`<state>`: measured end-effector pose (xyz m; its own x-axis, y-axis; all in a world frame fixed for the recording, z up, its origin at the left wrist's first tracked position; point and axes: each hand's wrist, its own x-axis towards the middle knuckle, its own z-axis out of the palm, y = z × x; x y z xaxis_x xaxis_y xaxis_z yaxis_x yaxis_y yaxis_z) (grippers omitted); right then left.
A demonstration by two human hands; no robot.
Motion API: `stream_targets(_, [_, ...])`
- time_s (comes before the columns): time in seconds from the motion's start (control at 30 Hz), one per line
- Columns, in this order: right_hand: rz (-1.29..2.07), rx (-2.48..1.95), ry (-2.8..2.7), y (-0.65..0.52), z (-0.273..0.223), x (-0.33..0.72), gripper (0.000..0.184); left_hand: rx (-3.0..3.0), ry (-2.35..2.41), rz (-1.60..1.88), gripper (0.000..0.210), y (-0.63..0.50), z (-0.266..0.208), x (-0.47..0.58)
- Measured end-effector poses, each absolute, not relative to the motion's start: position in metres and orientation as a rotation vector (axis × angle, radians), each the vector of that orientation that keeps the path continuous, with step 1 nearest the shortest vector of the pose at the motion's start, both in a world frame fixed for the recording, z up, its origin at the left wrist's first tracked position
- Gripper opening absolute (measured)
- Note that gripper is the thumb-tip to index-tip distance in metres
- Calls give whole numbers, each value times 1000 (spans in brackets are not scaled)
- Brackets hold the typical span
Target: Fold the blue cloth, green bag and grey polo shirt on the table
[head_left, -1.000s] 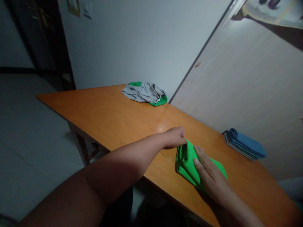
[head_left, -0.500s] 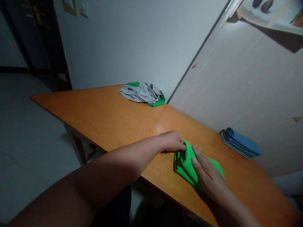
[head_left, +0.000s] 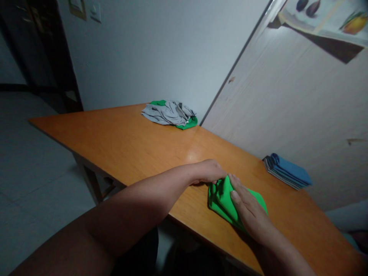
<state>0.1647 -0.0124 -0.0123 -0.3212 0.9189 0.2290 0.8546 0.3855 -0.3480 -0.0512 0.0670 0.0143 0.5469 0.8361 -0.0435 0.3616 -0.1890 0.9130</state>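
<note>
A bright green cloth (head_left: pixel 221 199), folded into a thick bundle, lies on the wooden table near its front edge. My left hand (head_left: pixel 210 171) is closed at the far left corner of the cloth, its fingers curled around a bit of the fabric. Across the top of the bundle my right hand (head_left: pixel 248 209) rests flat with fingers stretched out, pressing the green fabric and hiding part of it. Whether the cloth is a garment I cannot tell.
A crumpled grey and green cloth pile (head_left: pixel 169 113) sits at the table's far end against the wall. Neatly folded blue and dark cloths (head_left: pixel 290 170) are stacked at the right by the panel. The wooden table (head_left: pixel 115 138) has its front edge close to my body.
My left hand has shifted slightly on the corner of the green cloth, toward my right fingertips. My right hand stays flat on it. The whole view has turned a little.
</note>
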Motion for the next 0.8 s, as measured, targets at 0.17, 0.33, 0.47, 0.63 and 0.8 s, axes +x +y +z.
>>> stream_targets(0.17, [196,-1594,-2362,-12,-6,161,67,2222,1286,406,23,72,20,-59])
stream_targets(0.33, [175,-1609,-2389,-13,-3,161,67,2193,1278,397,24,72,22,-62])
stream_targets(0.47, [174,-1605,-2445,-13,-1,161,66,2168,1295,469,20,72,20,-62])
stream_targets(0.63, [192,-1620,-2432,-14,0,162,64,2007,1260,559,14,75,13,-64])
stream_targets(0.8, [172,-1585,-2425,-14,-1,161,61,2008,1213,546,18,77,6,-65])
